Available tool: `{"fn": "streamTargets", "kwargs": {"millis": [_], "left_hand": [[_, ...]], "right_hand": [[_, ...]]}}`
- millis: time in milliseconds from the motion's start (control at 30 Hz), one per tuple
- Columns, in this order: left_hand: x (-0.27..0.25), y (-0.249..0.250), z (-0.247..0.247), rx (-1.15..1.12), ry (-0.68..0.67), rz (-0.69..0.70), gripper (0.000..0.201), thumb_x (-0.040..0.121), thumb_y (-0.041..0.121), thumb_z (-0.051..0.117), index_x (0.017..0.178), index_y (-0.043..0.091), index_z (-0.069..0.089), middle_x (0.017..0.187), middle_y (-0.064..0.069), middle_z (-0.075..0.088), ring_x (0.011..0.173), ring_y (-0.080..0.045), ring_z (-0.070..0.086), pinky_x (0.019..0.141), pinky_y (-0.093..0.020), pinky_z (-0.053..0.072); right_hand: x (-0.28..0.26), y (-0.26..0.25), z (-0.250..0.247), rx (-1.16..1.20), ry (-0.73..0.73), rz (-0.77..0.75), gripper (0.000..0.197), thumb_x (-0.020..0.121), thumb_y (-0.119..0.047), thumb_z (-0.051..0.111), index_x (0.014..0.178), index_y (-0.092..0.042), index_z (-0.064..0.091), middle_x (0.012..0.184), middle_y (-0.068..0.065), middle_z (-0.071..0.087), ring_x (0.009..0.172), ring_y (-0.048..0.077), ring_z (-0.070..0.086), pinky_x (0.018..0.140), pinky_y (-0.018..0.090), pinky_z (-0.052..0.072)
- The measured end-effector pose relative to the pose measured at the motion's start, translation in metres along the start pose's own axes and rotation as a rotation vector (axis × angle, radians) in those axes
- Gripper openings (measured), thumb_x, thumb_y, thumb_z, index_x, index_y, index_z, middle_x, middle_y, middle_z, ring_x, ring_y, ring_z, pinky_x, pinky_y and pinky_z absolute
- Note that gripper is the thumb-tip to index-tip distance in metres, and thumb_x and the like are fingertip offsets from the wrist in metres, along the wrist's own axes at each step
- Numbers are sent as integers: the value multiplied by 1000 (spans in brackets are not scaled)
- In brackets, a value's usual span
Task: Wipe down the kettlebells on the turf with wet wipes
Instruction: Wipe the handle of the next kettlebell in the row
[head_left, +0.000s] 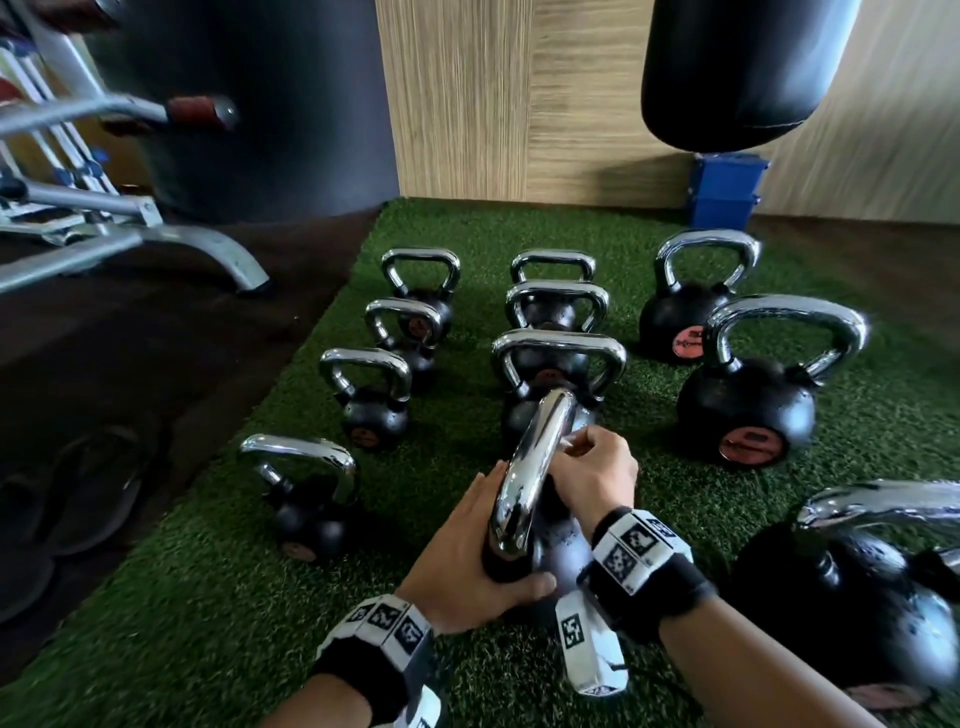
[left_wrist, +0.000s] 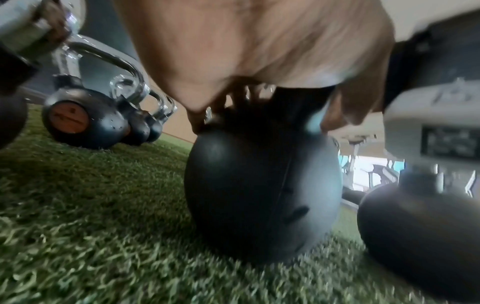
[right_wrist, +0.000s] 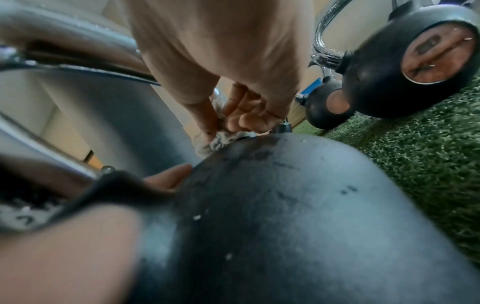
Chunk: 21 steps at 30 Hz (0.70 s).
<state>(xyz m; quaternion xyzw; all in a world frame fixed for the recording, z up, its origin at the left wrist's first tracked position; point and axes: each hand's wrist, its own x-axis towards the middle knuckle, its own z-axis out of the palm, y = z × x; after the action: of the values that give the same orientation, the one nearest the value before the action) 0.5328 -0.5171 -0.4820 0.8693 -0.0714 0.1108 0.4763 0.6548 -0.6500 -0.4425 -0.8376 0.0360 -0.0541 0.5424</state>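
A black kettlebell (head_left: 558, 551) with a chrome handle (head_left: 524, 483) stands on the green turf (head_left: 452, 244) right in front of me. My left hand (head_left: 470, 551) grips the base of that handle, thumb across the near side. My right hand (head_left: 592, 478) reaches under the handle and pinches a crumpled grey-white wet wipe (right_wrist: 221, 140) against the top of the kettlebell's body (right_wrist: 298, 205). The left wrist view shows the same round black body (left_wrist: 262, 191) from low down, with my left hand (left_wrist: 254, 53) above it.
Several more chrome-handled kettlebells stand in rows on the turf, such as one (head_left: 371, 400) to the left and a big one (head_left: 748, 405) to the right. A large kettlebell (head_left: 852, 587) lies close by my right forearm. A gym bench frame (head_left: 130, 228) stands left, a punching bag (head_left: 743, 67) hangs above.
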Motion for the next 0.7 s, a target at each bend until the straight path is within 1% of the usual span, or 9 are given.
{"fn": "streamTargets", "kwargs": {"millis": [67, 167, 200, 267, 300, 367, 433, 567, 700], "left_hand": [[-6, 13, -12, -28, 58, 7, 110, 74, 56, 88, 160, 29, 26, 156, 15, 46, 146, -8, 41, 121, -42, 36], [-8, 41, -20, 56, 215, 33, 110, 71, 63, 84, 160, 35, 27, 153, 24, 46, 141, 7, 42, 116, -19, 36], [-5, 52, -20, 110, 253, 29, 107, 72, 61, 82, 160, 34, 28, 150, 26, 47, 137, 10, 43, 113, -13, 36], [5, 73, -18, 213, 282, 2, 94, 72, 39, 79, 156, 31, 37, 135, 26, 57, 125, 7, 55, 103, -10, 42], [9, 80, -17, 232, 278, -24, 88, 70, 25, 75, 152, 31, 44, 122, 21, 67, 112, 3, 64, 93, -11, 49], [14, 87, -17, 192, 249, -89, 83, 66, 7, 66, 144, 34, 54, 89, 13, 74, 76, 1, 70, 65, -11, 54], [15, 91, -21, 184, 214, -99, 83, 64, 2, 64, 139, 38, 58, 69, 9, 70, 57, 0, 66, 50, -8, 46], [19, 91, -40, 327, 117, -66, 88, 63, 12, 68, 138, 53, 50, 68, 15, 66, 60, -1, 64, 53, -14, 50], [36, 86, -73, 532, -47, -14, 85, 70, 17, 71, 142, 55, 45, 93, 25, 52, 94, -6, 55, 76, -34, 56]], "right_hand": [[2, 1, -11, -49, -47, -73, 25, 72, -25, 83, 70, -16, 59, 67, -10, 61, 62, 6, 54, 50, 12, 33], [11, -6, -35, -114, -74, -259, 22, 78, -14, 80, 85, -21, 60, 79, -6, 66, 63, -1, 51, 50, 5, 34], [15, -14, -43, -138, -104, -341, 25, 79, -7, 76, 95, -22, 63, 84, -4, 69, 65, 3, 55, 53, 3, 35], [22, -32, -52, -247, -251, -536, 47, 78, 0, 70, 118, -25, 67, 90, -4, 70, 74, 10, 61, 66, -2, 38], [26, -42, -55, -330, -341, -602, 51, 79, -1, 69, 124, -26, 67, 96, -4, 71, 84, 11, 64, 77, 0, 42], [29, -62, -58, -509, -461, -648, 38, 84, -10, 66, 116, -29, 71, 107, -1, 74, 100, 17, 67, 93, 23, 51], [28, -73, -61, -641, -493, -682, 31, 82, -8, 62, 101, -30, 72, 99, -1, 74, 98, 21, 68, 87, 29, 53], [22, -84, -71, -783, -505, -647, 31, 79, -5, 56, 96, -26, 72, 94, 4, 72, 94, 26, 68, 80, 27, 52], [13, -87, -90, -891, -519, -567, 12, 75, -14, 60, 69, -24, 60, 81, 3, 67, 89, 29, 69, 74, 29, 52]]}}
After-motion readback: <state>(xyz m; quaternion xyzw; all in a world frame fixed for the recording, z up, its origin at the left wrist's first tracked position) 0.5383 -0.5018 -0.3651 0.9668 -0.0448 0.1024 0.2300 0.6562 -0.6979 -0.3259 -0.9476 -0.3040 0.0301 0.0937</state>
